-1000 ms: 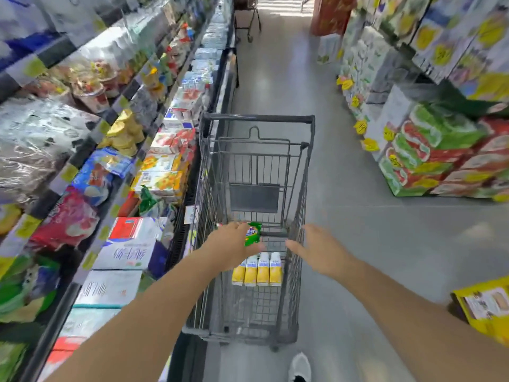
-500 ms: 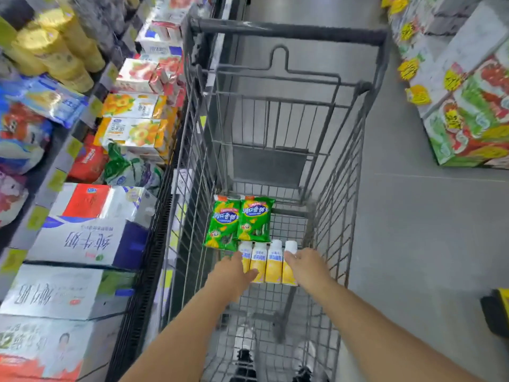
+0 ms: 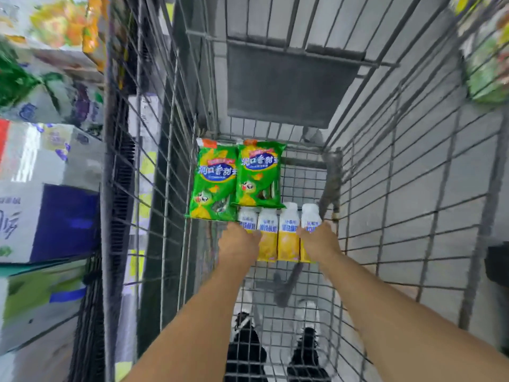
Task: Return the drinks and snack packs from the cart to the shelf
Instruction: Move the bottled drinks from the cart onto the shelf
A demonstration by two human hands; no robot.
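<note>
Head view looks steeply down into a wire shopping cart (image 3: 399, 188). Four yellow-and-white drink bottles (image 3: 278, 232) lie side by side in a row on the cart floor, caps pointing to the far end; laid flat like this they cannot topple or roll through the mesh. Two green snack packs (image 3: 237, 180) lie flat just beyond them, the right pack overlapping the left, their near edges touching or covering the bottle caps. The left hand (image 3: 238, 245) rests on the leftmost bottle and the right hand (image 3: 319, 241) on the rightmost, so the row is bracketed from both ends. Judged purpose: to press the four bottles together and lift them as one block. Each grip is curled over an outer bottle, but the fingertips are hidden beyond the knuckles, so whether either grip is closed cannot be told. The bottles appear to lie on the mesh, not yet lifted. Shelving with boxed goods (image 3: 49, 210) stands to the left of the cart, the likely destination. Shoes (image 3: 245, 351) show through the cart floor at the near end. Risk noted: middle bottles may slip out if side pressure is weak.
</note>
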